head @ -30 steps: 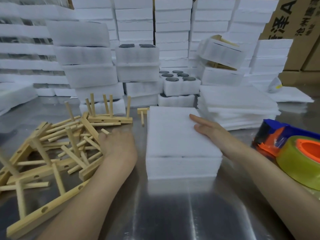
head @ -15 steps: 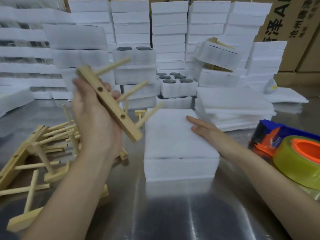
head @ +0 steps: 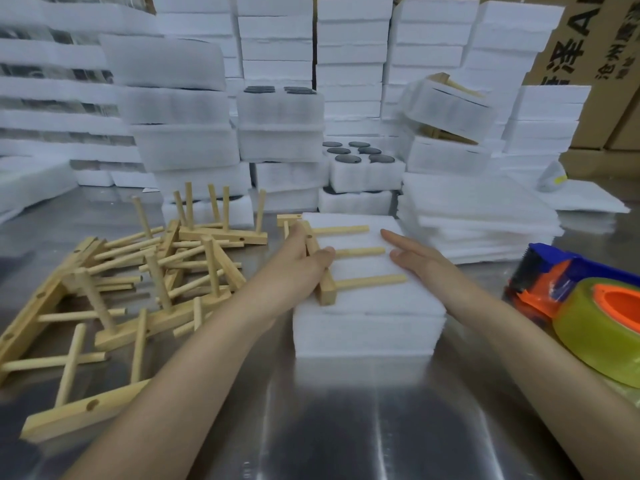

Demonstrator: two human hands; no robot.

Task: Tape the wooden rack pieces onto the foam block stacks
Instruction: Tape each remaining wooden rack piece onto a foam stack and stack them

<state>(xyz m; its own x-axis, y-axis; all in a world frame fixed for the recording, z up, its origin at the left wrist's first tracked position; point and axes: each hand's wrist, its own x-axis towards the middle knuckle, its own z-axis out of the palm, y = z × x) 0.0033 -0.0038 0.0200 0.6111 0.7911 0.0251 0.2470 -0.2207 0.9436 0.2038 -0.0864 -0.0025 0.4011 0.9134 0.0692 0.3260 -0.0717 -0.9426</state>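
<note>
Loose rack pieces [head: 162, 320] lay piled at left. Left hand [head: 301, 268] gripped the bar of the wooden rack piece [head: 360, 252], which lay flat atop the foam block stack [head: 367, 327]. Right hand [head: 415, 258] rested there, fingers straight. Tape dispenser [head: 568, 285] sat far right.

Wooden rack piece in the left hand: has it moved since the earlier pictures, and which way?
Yes. The wooden rack piece came down and right, from the air beside the foam block stack onto its top, left hand holding it.
</note>
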